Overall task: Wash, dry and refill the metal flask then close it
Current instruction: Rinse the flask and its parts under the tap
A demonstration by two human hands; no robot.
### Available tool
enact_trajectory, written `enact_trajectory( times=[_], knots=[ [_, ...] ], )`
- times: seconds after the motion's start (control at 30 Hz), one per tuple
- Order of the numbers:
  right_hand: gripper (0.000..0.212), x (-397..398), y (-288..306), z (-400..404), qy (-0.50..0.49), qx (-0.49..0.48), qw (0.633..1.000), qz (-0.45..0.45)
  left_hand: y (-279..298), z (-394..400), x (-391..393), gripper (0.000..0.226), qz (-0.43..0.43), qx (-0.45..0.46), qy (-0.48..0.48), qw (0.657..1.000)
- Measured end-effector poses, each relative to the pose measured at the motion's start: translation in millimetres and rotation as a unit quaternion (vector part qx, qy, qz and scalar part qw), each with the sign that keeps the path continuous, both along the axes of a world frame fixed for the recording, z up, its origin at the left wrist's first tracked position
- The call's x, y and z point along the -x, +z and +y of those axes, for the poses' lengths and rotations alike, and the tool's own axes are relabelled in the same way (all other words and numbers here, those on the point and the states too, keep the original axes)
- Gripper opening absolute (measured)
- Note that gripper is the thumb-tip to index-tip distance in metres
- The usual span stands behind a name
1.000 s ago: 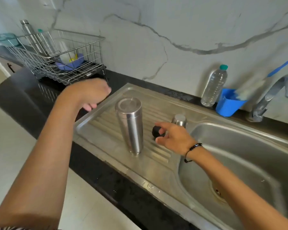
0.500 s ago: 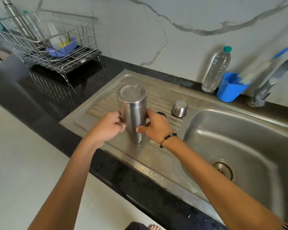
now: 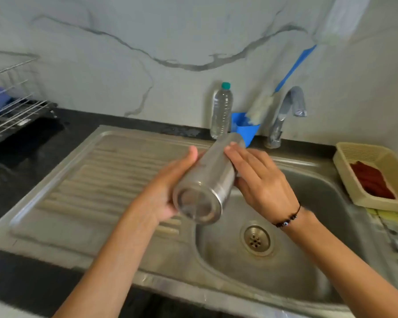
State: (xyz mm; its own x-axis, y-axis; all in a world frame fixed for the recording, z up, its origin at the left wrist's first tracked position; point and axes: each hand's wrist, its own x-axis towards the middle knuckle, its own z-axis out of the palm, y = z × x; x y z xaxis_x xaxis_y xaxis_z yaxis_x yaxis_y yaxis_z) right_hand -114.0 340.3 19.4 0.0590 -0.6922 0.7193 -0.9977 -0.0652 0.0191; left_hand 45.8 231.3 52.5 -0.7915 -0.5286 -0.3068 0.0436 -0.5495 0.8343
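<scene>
The metal flask [image 3: 208, 180] lies tilted almost flat in the air over the left rim of the sink basin [image 3: 308, 260], its base facing me and its mouth pointing away toward the wall. My left hand [image 3: 166, 191] cradles it from the left and below, thumb up along its side. My right hand [image 3: 260, 182] presses on its right side with straight fingers. The flask's mouth end is hidden from me, and I see neither the steel cap nor the black stopper.
The ribbed drainboard [image 3: 90, 180] lies to the left, with a wire dish rack [image 3: 9, 111] beyond it. At the back stand a plastic water bottle [image 3: 221, 111], a blue cup [image 3: 244, 129] holding a brush [image 3: 260, 109], and the tap [image 3: 285, 111]. A beige basket [image 3: 345, 171] sits at right.
Both hands have lifted the flask off the drainboard, tipped it from upright to nearly flat and carried it right over the basin's edge. My view has swung right.
</scene>
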Motion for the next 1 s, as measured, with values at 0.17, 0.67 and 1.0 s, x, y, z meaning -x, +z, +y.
enact_trajectory(
  times=[0.17,0.67,1.0],
  knots=[
    [0.038,59,-33,22,-0.01,-0.029,0.997,0.072,-31,5,67,0.049,-0.042,-0.058,-0.079,0.994],
    [0.031,215,-53,-90,-0.374,-0.204,0.84,-0.334,-113,2,161,0.022,-0.197,-0.086,-0.092,0.972],
    [0.028,215,-58,-98,-0.364,-0.214,0.872,-0.246,-134,13,163,0.004,-0.16,-0.057,-0.09,0.981]
  ],
)
